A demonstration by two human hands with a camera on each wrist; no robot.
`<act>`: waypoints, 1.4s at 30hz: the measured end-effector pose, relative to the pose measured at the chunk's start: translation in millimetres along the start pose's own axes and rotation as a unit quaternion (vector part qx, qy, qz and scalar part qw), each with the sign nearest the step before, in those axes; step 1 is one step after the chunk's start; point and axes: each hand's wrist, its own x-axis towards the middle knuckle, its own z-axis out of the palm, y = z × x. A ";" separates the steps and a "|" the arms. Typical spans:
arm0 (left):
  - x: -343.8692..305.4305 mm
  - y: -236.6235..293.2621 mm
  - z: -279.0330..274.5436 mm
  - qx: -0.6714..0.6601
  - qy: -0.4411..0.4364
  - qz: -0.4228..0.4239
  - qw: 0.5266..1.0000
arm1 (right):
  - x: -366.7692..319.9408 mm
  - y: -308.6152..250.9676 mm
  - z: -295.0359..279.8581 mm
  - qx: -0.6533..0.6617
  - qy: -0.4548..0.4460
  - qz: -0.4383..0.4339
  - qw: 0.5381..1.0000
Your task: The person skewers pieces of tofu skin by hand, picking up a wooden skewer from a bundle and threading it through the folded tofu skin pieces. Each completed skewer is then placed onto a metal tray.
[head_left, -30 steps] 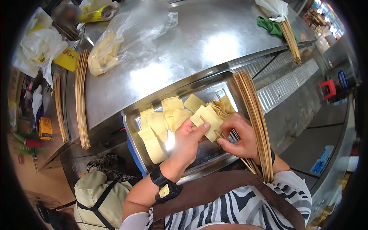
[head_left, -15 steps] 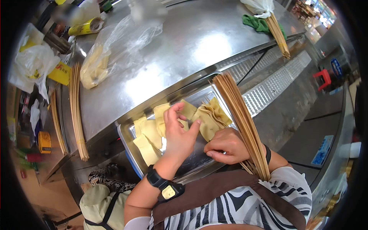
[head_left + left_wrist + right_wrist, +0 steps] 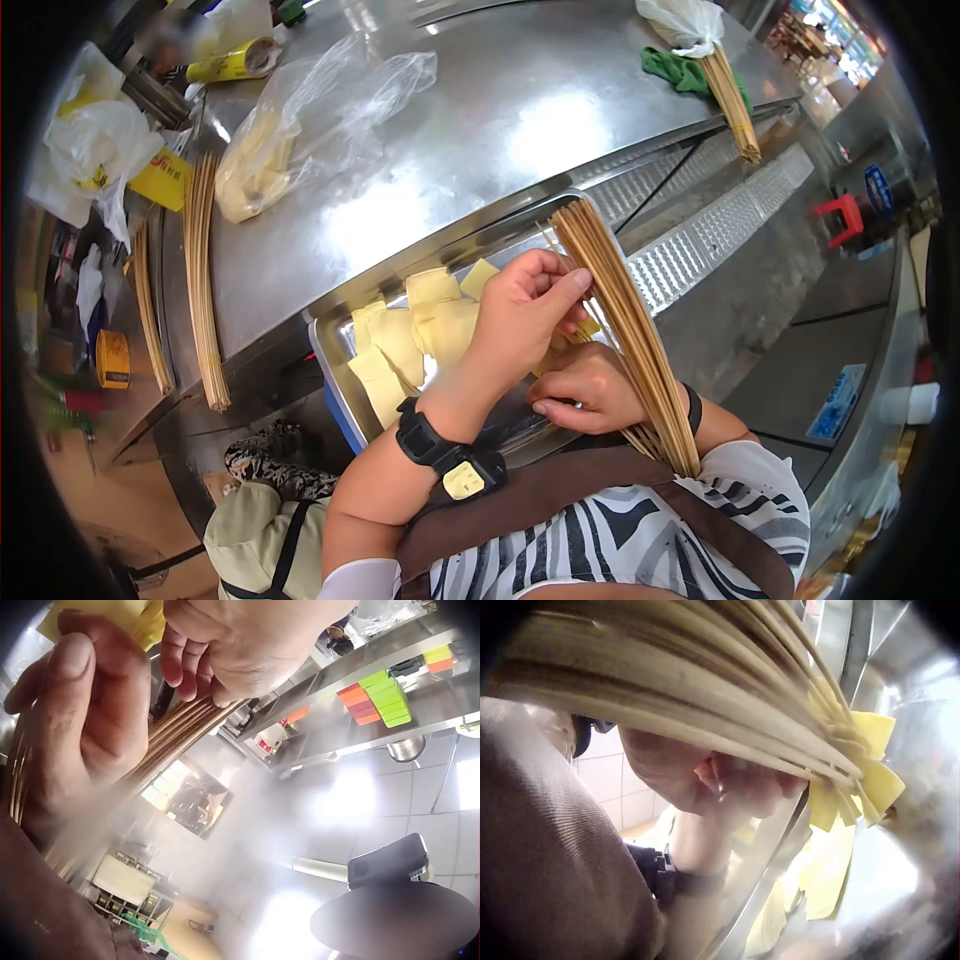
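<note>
My left hand (image 3: 525, 305) is at the upper part of a thick bundle of bamboo skewers (image 3: 625, 320), its thumb and fingers pinching at the bundle's side. The bundle slants across my right forearm. My right hand (image 3: 590, 388) is curled low over the metal tray (image 3: 334, 350), gripping a few skewers whose sticks show beside the fist (image 3: 90, 712) in the left wrist view. Folded yellow tofu sheets (image 3: 881, 787) show at the skewers' ends in the right wrist view. More flat tofu sheets (image 3: 392, 340) lie in the tray's left half.
A steel counter (image 3: 460, 150) stretches beyond the tray. On it are a clear plastic bag of yellow sheets (image 3: 255, 175), another skewer bundle (image 3: 203, 290) at the left, and a bagged bundle (image 3: 730, 95) on a green cloth (image 3: 672, 68) at the far right.
My left hand has let go of a tofu sheet and moved right and up to the skewer bundle. My right hand has drawn in slightly and stays curled near the tray's right end.
</note>
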 end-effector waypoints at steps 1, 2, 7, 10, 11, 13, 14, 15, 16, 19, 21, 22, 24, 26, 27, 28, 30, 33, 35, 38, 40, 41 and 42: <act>-0.2 -1.4 -2.9 -0.014 -0.011 0.005 1.000 | 0.9 -1.1 -0.4 -0.003 -0.009 0.013 1.000; -1.1 -1.2 -4.9 -0.028 -0.022 0.010 0.999 | 0.7 -2.7 -1.4 -0.005 -0.018 0.026 0.999; -25.9 11.7 -23.2 -0.040 -0.023 0.016 0.999 | -10.4 1.9 -2.4 0.135 0.046 0.221 0.965; -35.8 6.6 -40.4 -0.038 -0.051 0.037 0.997 | -7.4 -0.9 -7.9 0.203 0.088 0.186 0.957; -37.2 1.8 -45.4 -0.025 -0.045 0.035 0.998 | -7.3 0.6 -6.0 0.209 0.090 0.186 0.956; -38.8 1.6 -49.2 -0.011 -0.042 0.034 0.998 | -7.1 2.6 -5.9 0.193 0.051 0.165 0.966; -41.1 2.4 -50.6 0.007 -0.040 0.038 0.998 | -8.2 3.7 -5.1 0.193 0.052 0.165 0.966; -43.0 2.8 -51.7 0.024 -0.038 0.041 0.998 | -9.5 5.4 -4.0 0.215 0.061 0.165 0.961; -44.3 3.0 -52.4 0.024 -0.038 0.039 0.998 | -10.8 7.0 -3.0 0.236 0.069 0.165 0.955; -47.3 2.8 -53.7 0.021 -0.043 0.049 0.998 | -12.7 9.4 -9.3 0.261 0.064 0.092 0.959; -46.9 1.7 -54.7 0.037 -0.046 0.011 0.998 | -8.4 4.9 -15.6 0.198 0.010 0.056 0.979; -48.2 1.2 -57.7 0.035 -0.047 0.012 0.998 | -7.0 3.4 -16.4 0.196 0.009 0.057 0.979; -53.0 2.2 -74.6 0.491 -0.069 0.212 0.842 | -7.2 1.0 -18.4 0.145 0.003 0.096 0.985; -53.8 -0.8 -98.8 0.605 -0.102 0.233 0.754 | -10.2 4.6 -17.0 0.128 0.027 0.083 0.988; -56.6 -1.1 -104.1 0.644 -0.121 0.251 0.713 | -11.7 5.9 -16.7 0.125 0.028 0.094 0.987; -58.2 -1.7 -106.9 0.680 -0.139 0.269 0.668 | -11.7 6.6 -16.6 0.123 0.029 0.103 0.987; -58.0 -3.7 -107.9 0.675 -0.145 0.264 0.674 | -8.5 4.8 -14.9 0.124 0.021 0.101 0.987; -51.2 -3.7 -110.7 0.674 -0.183 0.267 0.664 | -5.0 2.5 -13.8 0.120 0.007 0.108 0.987; -47.8 -4.5 -113.1 0.677 -0.203 0.260 0.658 | -5.4 2.1 -15.6 0.118 0.000 0.123 0.985; -47.5 -4.8 -113.8 0.662 -0.208 0.246 0.677 | -7.1 3.0 -17.0 0.111 0.012 0.129 0.985; -47.9 0.0 -110.9 0.654 -0.208 0.239 0.687 | -6.8 2.2 -16.8 0.111 0.011 0.132 0.985; -48.1 1.7 -109.8 0.646 -0.208 0.233 0.696 | -6.4 1.8 -16.5 0.111 0.011 0.135 0.985; -48.3 1.6 -109.0 0.647 -0.207 0.233 0.696 | -5.7 1.8 -16.2 0.111 0.011 0.134 0.985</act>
